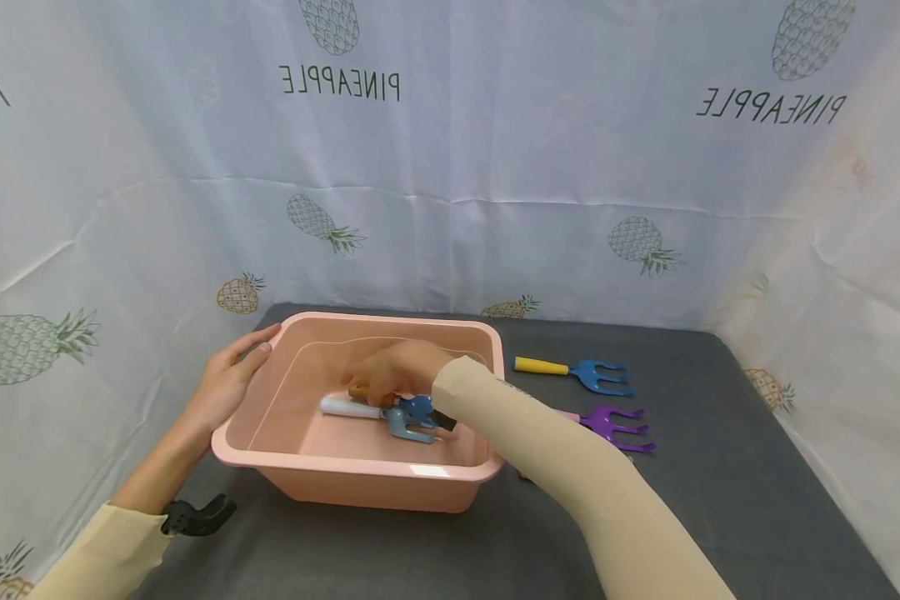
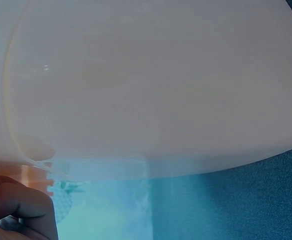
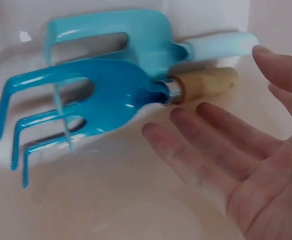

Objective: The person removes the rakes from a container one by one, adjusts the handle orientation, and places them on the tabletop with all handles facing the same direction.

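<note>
My left hand grips the left rim of a pink plastic basin; in the left wrist view its curled fingers show at the lower left. Inside the basin lie two small garden hand forks. One is a light blue fork with a white handle; the other is a darker blue fork with a wooden handle. My right hand is inside the basin. In the right wrist view its fingers are spread and fairly straight, beside the wooden handle, and nothing is held.
Right of the basin, a blue fork with a yellow handle lies on the dark grey tabletop. Nearer is a purple fork, its handle partly behind my right forearm. A pineapple-print curtain hangs behind and at both sides.
</note>
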A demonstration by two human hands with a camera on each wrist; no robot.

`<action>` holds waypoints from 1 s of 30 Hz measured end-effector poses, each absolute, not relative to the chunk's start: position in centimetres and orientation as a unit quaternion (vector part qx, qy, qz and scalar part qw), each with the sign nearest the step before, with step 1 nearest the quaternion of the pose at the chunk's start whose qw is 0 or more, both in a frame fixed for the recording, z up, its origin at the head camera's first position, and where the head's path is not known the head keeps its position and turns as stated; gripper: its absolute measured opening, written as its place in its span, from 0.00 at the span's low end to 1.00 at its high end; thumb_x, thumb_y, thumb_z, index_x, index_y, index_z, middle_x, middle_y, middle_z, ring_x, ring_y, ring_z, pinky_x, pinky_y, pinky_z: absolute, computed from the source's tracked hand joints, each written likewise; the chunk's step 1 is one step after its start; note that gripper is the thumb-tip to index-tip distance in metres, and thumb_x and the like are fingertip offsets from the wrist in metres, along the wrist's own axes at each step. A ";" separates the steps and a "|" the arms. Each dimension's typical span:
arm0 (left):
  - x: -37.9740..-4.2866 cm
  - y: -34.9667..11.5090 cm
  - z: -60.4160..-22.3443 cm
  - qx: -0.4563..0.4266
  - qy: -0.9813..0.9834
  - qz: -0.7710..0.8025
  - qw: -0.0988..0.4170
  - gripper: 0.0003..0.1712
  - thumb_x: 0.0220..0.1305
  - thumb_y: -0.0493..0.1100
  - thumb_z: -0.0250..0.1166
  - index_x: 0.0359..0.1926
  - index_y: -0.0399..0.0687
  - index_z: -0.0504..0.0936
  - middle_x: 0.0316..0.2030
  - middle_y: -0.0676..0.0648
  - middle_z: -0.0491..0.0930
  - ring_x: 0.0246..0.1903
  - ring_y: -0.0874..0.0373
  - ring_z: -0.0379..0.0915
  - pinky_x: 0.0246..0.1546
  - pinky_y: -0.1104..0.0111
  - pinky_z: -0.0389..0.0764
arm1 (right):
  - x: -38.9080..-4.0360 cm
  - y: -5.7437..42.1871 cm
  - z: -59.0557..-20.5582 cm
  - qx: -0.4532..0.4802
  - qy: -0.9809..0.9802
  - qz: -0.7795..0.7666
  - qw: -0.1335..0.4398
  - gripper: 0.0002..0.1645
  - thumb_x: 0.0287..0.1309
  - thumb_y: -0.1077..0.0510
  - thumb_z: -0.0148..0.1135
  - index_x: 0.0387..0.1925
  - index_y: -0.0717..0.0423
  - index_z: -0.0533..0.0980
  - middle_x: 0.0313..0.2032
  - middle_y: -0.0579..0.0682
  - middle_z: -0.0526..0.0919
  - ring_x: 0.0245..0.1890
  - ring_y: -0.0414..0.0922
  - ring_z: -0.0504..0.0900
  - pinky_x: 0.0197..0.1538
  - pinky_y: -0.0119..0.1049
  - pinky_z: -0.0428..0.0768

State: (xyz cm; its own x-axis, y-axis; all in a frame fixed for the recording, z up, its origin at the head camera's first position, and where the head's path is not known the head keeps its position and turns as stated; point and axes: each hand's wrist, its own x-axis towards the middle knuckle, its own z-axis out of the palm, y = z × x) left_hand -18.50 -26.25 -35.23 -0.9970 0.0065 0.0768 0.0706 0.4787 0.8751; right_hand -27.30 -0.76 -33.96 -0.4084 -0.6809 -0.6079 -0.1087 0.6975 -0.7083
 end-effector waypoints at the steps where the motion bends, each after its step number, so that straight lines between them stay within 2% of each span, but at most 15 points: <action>1: -18.5 -26.3 -35.2 -0.021 -0.859 -0.511 0.030 0.34 0.82 0.60 0.47 0.80 0.50 0.62 0.78 0.34 0.60 0.47 0.88 0.70 0.45 0.85 0.77 | -27.4 -0.8 -34.1 -0.251 0.786 -0.292 0.483 0.37 0.73 0.67 0.55 0.79 0.48 0.61 0.28 0.46 0.67 0.25 0.44 0.62 0.33 0.32 0.60; 3: -18.4 -26.3 -35.2 -0.019 -0.858 -0.513 0.027 0.35 0.82 0.60 0.47 0.80 0.51 0.62 0.78 0.35 0.60 0.47 0.87 0.70 0.44 0.85 0.77 | -27.6 -0.9 -34.4 -0.246 0.789 -0.287 0.484 0.37 0.72 0.66 0.56 0.78 0.46 0.61 0.23 0.46 0.65 0.23 0.44 0.60 0.33 0.32 0.60; 5: -18.4 -26.3 -35.2 -0.017 -0.857 -0.514 0.027 0.34 0.82 0.60 0.47 0.80 0.51 0.62 0.78 0.34 0.60 0.47 0.87 0.71 0.44 0.85 0.78 | -27.7 -1.0 -34.6 -0.251 0.794 -0.268 0.485 0.32 0.72 0.66 0.57 0.74 0.52 0.65 0.21 0.46 0.65 0.23 0.43 0.60 0.34 0.33 0.60; 9: -18.3 -26.3 -35.2 -0.014 -0.854 -0.520 0.025 0.34 0.82 0.60 0.47 0.80 0.52 0.61 0.77 0.34 0.61 0.47 0.86 0.72 0.44 0.84 0.78 | -28.1 -1.2 -35.1 -0.279 0.810 -0.218 0.468 0.27 0.71 0.65 0.58 0.67 0.54 0.65 0.21 0.46 0.65 0.25 0.45 0.61 0.34 0.34 0.61; 11: -18.3 -26.3 -35.2 -0.012 -0.853 -0.522 0.022 0.34 0.82 0.60 0.47 0.81 0.53 0.61 0.77 0.34 0.61 0.47 0.86 0.72 0.44 0.83 0.79 | -28.2 -1.2 -35.3 -0.282 0.823 -0.197 0.452 0.31 0.70 0.65 0.58 0.71 0.48 0.65 0.24 0.46 0.67 0.25 0.46 0.62 0.32 0.34 0.62; 13: -18.4 -26.3 -35.1 -0.011 -0.852 -0.523 0.019 0.35 0.82 0.60 0.47 0.81 0.53 0.60 0.77 0.33 0.61 0.46 0.85 0.73 0.43 0.82 0.80 | -28.3 -1.3 -35.6 -0.302 0.837 -0.163 0.427 0.33 0.70 0.64 0.58 0.72 0.44 0.64 0.29 0.47 0.68 0.24 0.45 0.62 0.29 0.33 0.63; 15: -18.4 -26.3 -35.2 -0.009 -0.849 -0.528 0.015 0.35 0.82 0.61 0.47 0.81 0.54 0.60 0.76 0.33 0.62 0.46 0.84 0.74 0.43 0.81 0.80 | -28.6 -1.6 -36.0 -0.337 0.848 -0.107 0.394 0.36 0.69 0.64 0.57 0.75 0.41 0.64 0.38 0.46 0.72 0.21 0.43 0.62 0.26 0.32 0.63; 16: -18.4 -26.3 -35.1 -0.008 -0.850 -0.527 0.013 0.35 0.82 0.61 0.47 0.81 0.54 0.60 0.76 0.33 0.62 0.46 0.83 0.74 0.43 0.81 0.81 | -28.6 -1.8 -36.2 -0.359 0.850 -0.081 0.376 0.32 0.71 0.62 0.56 0.74 0.42 0.65 0.40 0.46 0.72 0.21 0.42 0.63 0.26 0.32 0.65; 17: -18.4 -26.3 -35.1 -0.007 -0.850 -0.527 0.013 0.35 0.82 0.61 0.47 0.81 0.54 0.60 0.76 0.33 0.62 0.46 0.83 0.74 0.43 0.81 0.81 | -28.7 -1.9 -36.4 -0.386 0.850 -0.052 0.354 0.26 0.74 0.60 0.54 0.70 0.46 0.68 0.40 0.46 0.72 0.21 0.41 0.64 0.26 0.32 0.66; 19: -18.4 -26.3 -35.0 -0.006 -0.850 -0.526 0.013 0.35 0.82 0.60 0.47 0.81 0.53 0.60 0.76 0.33 0.62 0.46 0.83 0.74 0.43 0.81 0.80 | -28.7 -2.1 -36.6 -0.442 0.844 -0.002 0.303 0.19 0.78 0.55 0.48 0.66 0.48 0.72 0.39 0.45 0.73 0.22 0.41 0.67 0.27 0.32 0.68; 22: -18.3 -26.3 -35.0 -0.005 -0.850 -0.526 0.014 0.34 0.82 0.60 0.47 0.81 0.53 0.60 0.76 0.34 0.62 0.46 0.83 0.74 0.43 0.81 0.80 | -28.5 -2.1 -36.7 -0.483 0.842 0.019 0.242 0.19 0.83 0.49 0.41 0.54 0.52 0.77 0.29 0.43 0.68 0.26 0.41 0.70 0.32 0.32 0.69; 26: -18.3 -26.2 -35.0 -0.005 -0.848 -0.530 0.015 0.34 0.82 0.60 0.48 0.81 0.53 0.61 0.76 0.34 0.63 0.46 0.83 0.74 0.44 0.81 0.80 | -28.4 -2.1 -37.1 -0.495 0.847 0.034 0.190 0.15 0.81 0.52 0.46 0.51 0.51 0.79 0.25 0.43 0.67 0.25 0.42 0.69 0.31 0.32 0.67; 30: -18.4 -26.2 -35.0 -0.006 -0.845 -0.535 0.019 0.34 0.82 0.60 0.48 0.80 0.52 0.61 0.75 0.33 0.64 0.46 0.83 0.75 0.44 0.81 0.80 | -28.4 -2.2 -37.5 -0.501 0.850 0.045 0.159 0.10 0.78 0.55 0.52 0.51 0.48 0.79 0.25 0.43 0.68 0.25 0.42 0.69 0.30 0.31 0.65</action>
State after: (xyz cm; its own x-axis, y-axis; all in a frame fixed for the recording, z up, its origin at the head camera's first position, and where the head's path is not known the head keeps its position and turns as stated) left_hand -18.41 -26.16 -35.01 -0.9992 -0.0098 0.0385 0.0306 0.4284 0.9031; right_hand -28.40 -2.20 -37.52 -0.4475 -0.8368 -0.3153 -0.8653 0.4942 -0.0835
